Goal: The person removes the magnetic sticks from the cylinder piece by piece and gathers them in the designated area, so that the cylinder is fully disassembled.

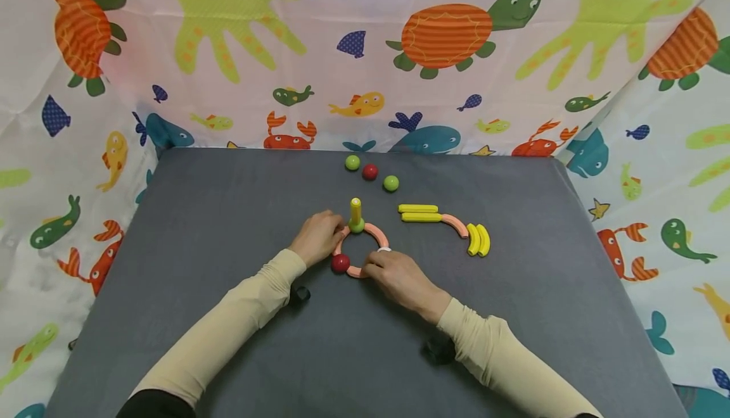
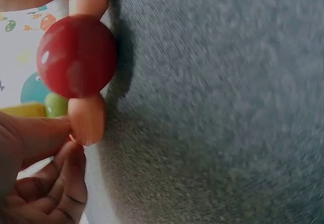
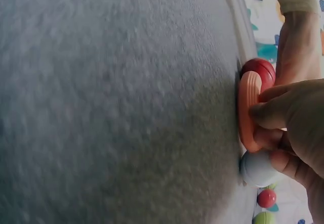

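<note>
A ring of curved salmon-coloured pieces and balls lies mid-table. Its red ball sits at the near left, a green ball at the far side with a yellow stick upright on it. My left hand pinches the left curved piece just beyond the red ball. With thumb and fingers, my right hand grips the near curved piece, which joins the red ball at one end. At its other end is a white ball, mostly covered by this hand in the head view.
Right of the ring lie yellow sticks, a loose salmon curve and short yellow curves. Farther back are two green balls and a red one. A patterned cloth hangs behind the grey table.
</note>
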`<state>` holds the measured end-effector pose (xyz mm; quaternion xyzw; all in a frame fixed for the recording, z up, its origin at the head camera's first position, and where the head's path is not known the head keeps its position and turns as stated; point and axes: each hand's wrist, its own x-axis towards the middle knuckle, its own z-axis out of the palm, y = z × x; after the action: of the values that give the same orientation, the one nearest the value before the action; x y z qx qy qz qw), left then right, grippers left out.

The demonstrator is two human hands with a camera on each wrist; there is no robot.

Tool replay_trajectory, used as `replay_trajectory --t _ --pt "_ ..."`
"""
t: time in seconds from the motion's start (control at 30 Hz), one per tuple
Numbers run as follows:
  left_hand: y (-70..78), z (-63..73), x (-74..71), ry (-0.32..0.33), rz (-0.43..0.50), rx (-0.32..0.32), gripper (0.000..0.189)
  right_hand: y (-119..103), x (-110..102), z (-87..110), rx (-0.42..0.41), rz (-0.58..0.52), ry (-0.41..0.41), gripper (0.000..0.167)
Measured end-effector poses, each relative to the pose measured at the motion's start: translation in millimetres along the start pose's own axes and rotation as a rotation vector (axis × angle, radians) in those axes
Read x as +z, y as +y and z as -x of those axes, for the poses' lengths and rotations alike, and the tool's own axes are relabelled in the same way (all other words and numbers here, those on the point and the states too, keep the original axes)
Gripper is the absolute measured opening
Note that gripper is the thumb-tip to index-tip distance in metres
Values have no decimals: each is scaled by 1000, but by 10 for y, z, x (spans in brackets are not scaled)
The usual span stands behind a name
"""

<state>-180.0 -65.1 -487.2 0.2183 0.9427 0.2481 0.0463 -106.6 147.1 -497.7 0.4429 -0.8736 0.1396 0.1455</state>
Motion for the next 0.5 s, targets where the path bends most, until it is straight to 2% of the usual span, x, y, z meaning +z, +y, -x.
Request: replay_trajectory --t 0.2,0.37,0.5 --pt "41 157 4 65 -21 3 14 140 -74 60 73 97 -27 13" --pt "124 295 53 72 -27 -2 18 285 -116 90 115 116 -32 11" --pt "151 346 73 70 -7 5 14 379 -136 84 144 112 -42 10"
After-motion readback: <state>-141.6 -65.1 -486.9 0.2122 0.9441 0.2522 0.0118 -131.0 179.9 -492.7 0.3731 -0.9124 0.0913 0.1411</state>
